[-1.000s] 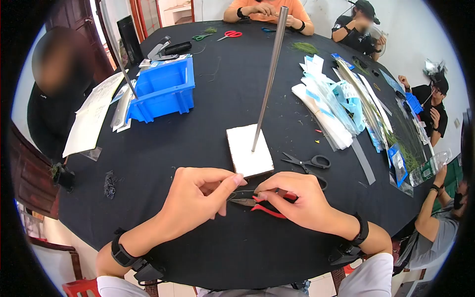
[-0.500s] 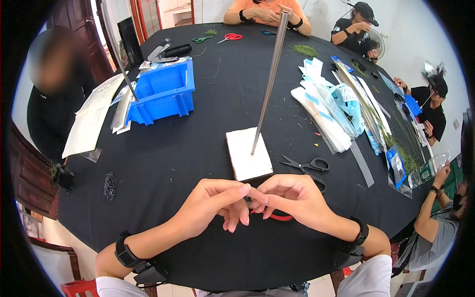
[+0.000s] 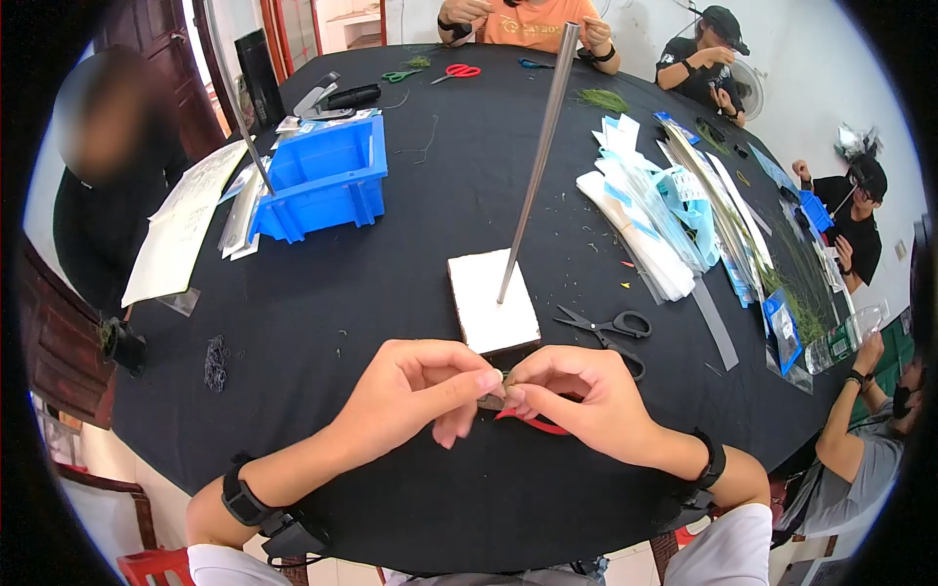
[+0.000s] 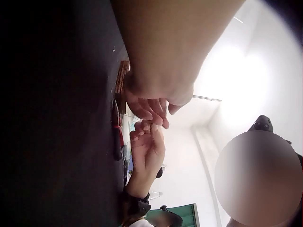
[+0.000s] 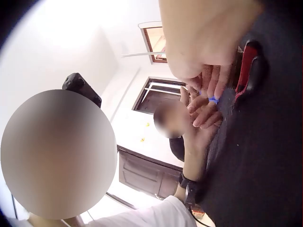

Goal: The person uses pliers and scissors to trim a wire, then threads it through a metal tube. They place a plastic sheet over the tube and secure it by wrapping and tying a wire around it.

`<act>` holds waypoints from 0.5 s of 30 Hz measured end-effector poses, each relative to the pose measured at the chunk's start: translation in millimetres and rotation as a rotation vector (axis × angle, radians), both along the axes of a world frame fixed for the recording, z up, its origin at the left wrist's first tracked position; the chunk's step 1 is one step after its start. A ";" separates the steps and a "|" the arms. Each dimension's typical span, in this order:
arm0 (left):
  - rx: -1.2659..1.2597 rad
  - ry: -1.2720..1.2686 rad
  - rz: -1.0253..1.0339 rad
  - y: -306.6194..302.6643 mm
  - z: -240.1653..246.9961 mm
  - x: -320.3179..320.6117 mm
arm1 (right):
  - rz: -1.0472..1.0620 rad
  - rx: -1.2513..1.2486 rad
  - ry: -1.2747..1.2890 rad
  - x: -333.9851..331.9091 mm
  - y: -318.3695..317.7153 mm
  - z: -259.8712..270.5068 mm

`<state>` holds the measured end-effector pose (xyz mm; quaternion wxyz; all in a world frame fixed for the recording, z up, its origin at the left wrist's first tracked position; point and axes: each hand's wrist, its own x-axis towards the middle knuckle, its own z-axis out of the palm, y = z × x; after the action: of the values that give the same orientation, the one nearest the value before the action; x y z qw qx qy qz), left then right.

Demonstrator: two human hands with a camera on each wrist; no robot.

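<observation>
Fingertips meeting, fingers part-curled, the left hand (image 3: 420,389) and right hand (image 3: 588,393) pinched a fine strand (image 3: 503,375) (barely visible) at the white block's (image 3: 481,314) six o'clock — presumably steadying it — with red-handled pliers (image 3: 533,422) below, seemingly for easy reach.

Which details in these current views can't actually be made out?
Between the left hand and right hand: anything held is too small in the head view; fingers hide it in both wrist views.
Red-handled pliers: partly covered by the right hand, head view.
Rod beside the blue bin: top cut off by the head view's upper edge.
Paper: writing too small, head view.
</observation>
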<state>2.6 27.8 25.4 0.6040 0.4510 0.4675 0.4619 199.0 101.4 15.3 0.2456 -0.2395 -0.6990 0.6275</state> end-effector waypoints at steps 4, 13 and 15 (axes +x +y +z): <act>0.135 0.384 0.028 0.1 14.9 -7.9 | -0.094 0.228 -0.048 -5.6 -1.5 -4.7; 0.431 1.047 0.067 -7.3 27.8 -16.7 | -0.065 0.729 -0.132 -8.2 0.2 -1.4; 0.347 0.763 -0.018 -3.9 23.0 -11.6 | -0.052 0.824 -0.097 -9.5 -0.6 -2.4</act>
<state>-9.0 24.0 48.4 0.3068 0.6888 0.5690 0.3280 189.5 100.9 12.8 0.3033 -0.1678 -0.8962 0.2769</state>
